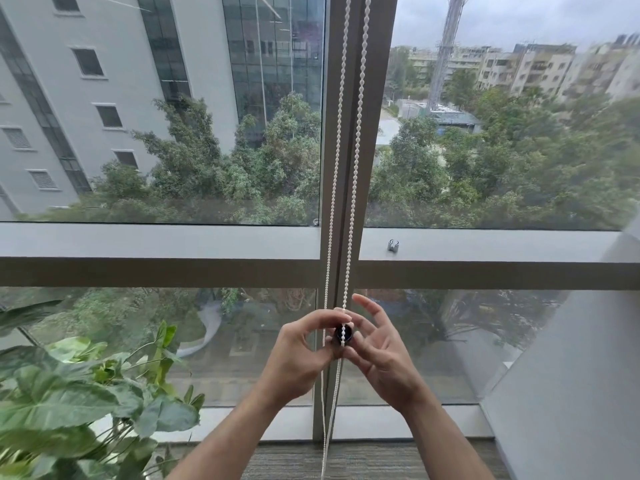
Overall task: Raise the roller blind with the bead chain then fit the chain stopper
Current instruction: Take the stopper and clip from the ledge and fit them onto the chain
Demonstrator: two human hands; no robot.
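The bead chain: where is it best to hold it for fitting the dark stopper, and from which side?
Probably pinch the right strand of the bead chain just above the dark stopper, coming from the right side. There it hangs straight and free, while the left hand holds the stopper from the left.

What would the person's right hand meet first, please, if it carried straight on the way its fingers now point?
Probably the vertical grey window mullion. The right hand points up and forward beside the white bead chain; depth is unclear, so the glass pane might come first.

Matt white plastic bead chain (356, 140); glossy dark stopper (343, 335) (likely plastic); smooth grey metal frame (360, 98).
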